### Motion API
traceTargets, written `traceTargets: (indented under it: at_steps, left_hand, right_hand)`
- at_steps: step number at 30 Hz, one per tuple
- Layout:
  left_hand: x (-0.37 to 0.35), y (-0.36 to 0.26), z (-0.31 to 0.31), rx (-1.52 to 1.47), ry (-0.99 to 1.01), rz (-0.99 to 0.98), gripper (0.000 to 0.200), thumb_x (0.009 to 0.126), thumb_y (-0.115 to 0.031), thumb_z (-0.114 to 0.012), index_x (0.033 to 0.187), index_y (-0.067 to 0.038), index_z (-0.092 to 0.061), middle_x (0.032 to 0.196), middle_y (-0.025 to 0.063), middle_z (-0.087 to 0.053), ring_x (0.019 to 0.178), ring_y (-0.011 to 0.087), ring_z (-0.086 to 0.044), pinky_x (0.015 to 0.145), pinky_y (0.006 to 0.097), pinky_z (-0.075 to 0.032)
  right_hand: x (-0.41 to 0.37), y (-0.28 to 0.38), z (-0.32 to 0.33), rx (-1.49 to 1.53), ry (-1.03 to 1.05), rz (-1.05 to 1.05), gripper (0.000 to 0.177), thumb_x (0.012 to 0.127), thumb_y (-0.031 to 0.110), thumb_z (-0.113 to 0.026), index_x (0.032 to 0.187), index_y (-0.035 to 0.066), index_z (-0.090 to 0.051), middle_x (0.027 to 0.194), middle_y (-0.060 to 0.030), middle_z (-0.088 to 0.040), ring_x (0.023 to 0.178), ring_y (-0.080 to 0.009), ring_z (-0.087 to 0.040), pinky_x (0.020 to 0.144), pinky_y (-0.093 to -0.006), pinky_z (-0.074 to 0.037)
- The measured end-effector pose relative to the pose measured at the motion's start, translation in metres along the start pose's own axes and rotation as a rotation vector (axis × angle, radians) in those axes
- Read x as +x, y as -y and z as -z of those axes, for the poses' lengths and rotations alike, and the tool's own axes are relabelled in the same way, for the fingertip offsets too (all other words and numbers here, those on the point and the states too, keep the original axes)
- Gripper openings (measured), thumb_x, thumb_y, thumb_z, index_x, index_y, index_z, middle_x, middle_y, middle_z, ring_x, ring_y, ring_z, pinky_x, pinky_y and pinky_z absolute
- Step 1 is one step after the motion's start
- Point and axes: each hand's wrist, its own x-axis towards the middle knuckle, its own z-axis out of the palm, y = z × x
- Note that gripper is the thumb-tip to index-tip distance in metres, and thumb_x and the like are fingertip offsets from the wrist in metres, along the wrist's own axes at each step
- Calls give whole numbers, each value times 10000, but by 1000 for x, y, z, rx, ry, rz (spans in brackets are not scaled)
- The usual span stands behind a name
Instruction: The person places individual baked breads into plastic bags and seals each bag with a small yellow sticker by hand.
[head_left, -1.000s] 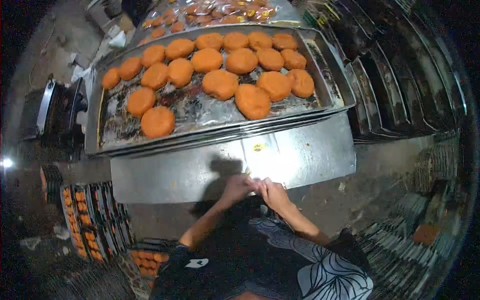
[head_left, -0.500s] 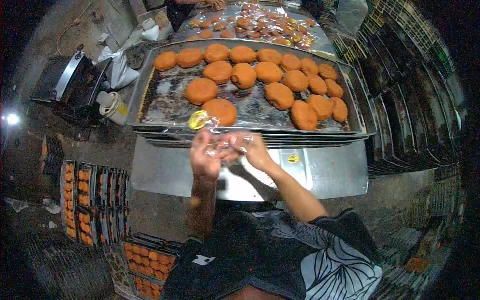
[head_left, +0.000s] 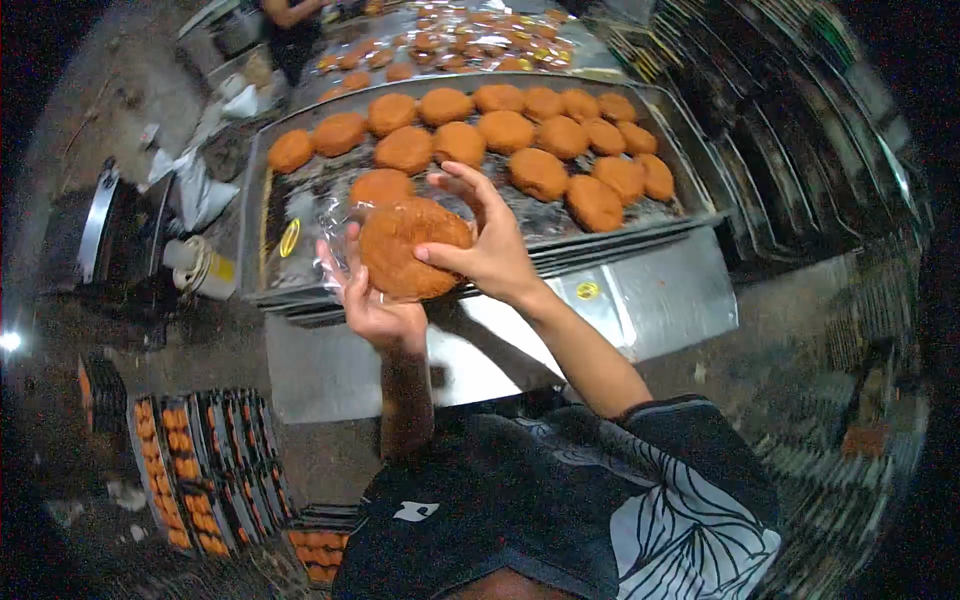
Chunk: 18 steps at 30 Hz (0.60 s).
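A round, orange-brown bun (head_left: 405, 245) is held up above the front edge of the baking tray (head_left: 700, 222). My right hand (head_left: 490, 255) grips it from the right, thumb on the near face and fingers over its far edge. From the lower left, my left hand (head_left: 385, 315) is closed on a clear plastic bag (head_left: 335, 215), which bears a yellow oval label (head_left: 289, 238). The bag lies against the bun's left side; how far it covers the bun is hard to tell. More buns (head_left: 538, 172) lie behind on the dark, stained tray.
The tray tops a stack on a metal table (head_left: 330, 375), where clear bags with a yellow label (head_left: 587, 291) lie at right. Behind are bagged buns (head_left: 430, 45) and another person's arm (head_left: 290, 12). Trays of buns (head_left: 165, 470) stand lower left; dark racks (head_left: 790, 150) line the right.
My right hand has picked up the front bun from the tray and brought it to the bag in my left hand. The view has turned slightly.
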Motion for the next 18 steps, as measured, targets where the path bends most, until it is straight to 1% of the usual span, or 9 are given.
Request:
traceTargets:
  at_steps: [2, 4, 6, 9, 11, 12, 14, 16, 18]
  left_hand:
    - [-11, 12, -13, 121, 81, 200, 588, 764, -178, -347, 1309, -102, -140, 1203, 181, -378, 1096, 330, -399, 949, 462, -287]
    - [-28, 47, -3, -107, 258, 410, 565, 797, -229, -368, 1298, -65, -164, 1217, 168, -366, 1106, 305, -388, 952, 403, -296]
    - [-58, 90, -5, 190, 174, 285, 550, 821, -253, -376, 1279, -18, -183, 1235, 159, -341, 1094, 278, -401, 940, 391, -308]
    - [-69, 98, -15, 192, 192, 430, 489, 841, -290, -393, 1220, -2, -286, 1166, 150, -404, 1044, 244, -440, 893, 358, -350]
    - [-74, 108, -15, 199, 218, 483, 468, 850, -309, -401, 1191, 7, -337, 1132, 146, -436, 1019, 227, -459, 869, 341, -371]
    - [-83, 129, -4, 487, 506, 405, 429, 818, -269, -450, 1133, 15, -386, 1066, 158, -473, 974, 238, -484, 824, 348, -394]
    - [-112, 169, 20, 1067, 1076, 209, 351, 753, -190, -548, 1017, 32, -484, 933, 183, -545, 885, 262, -535, 735, 361, -441]
    - [-144, 204, 18, 1432, 1243, 462, 297, 673, -84, -571, 941, 35, -519, 925, 228, -538, 895, 316, -529, 758, 398, -422]
    - [-168, 253, 84, 1565, 1403, 343, 263, 695, -91, -536, 922, 41, -518, 886, 213, -538, 820, 317, -530, 752, 391, -420]
  right_hand:
    - [-22, -7, 17, 30, -22, -48, 764, 596, 35, -715, 1217, 5, -271, 1185, -163, -388, 1113, -211, -388, 908, -328, -376]
    - [-40, -6, 28, 287, -193, -179, 775, 610, 40, -713, 1223, 14, -240, 1179, -195, -382, 1110, -226, -393, 903, -333, -378]
    - [-35, 2, 29, 148, -391, -52, 663, 690, 61, -649, 1214, -1, -247, 1186, -220, -378, 1107, -252, -399, 917, -317, -341]
    - [-47, -7, 59, -167, -131, -8, 499, 790, 141, -544, 1215, -4, -324, 1238, -171, -369, 1134, -239, -372, 918, -297, -322]
    - [-48, 15, 101, -569, 17, -12, 297, 773, 142, -528, 1043, 17, -522, 1015, -193, -534, 926, -267, -538, 809, -319, -417]
    - [-30, 16, 128, -714, 131, -115, 236, 755, 130, -534, 962, 25, -581, 900, -191, -587, 840, -282, -579, 768, -329, -445]
    - [31, 41, 143, -865, -139, 8, 181, 710, 86, -547, 869, 35, -616, 713, -161, -604, 732, -293, -597, 717, -344, -466]
    - [88, 32, 146, -767, -200, 240, 258, 700, 70, -564, 956, 41, -579, 854, -178, -589, 866, -318, -556, 787, -352, -434]
    - [77, 25, 138, -696, -170, 645, 332, 719, 112, -574, 1041, 50, -526, 1047, -195, -519, 1014, -331, -472, 868, -363, -377]
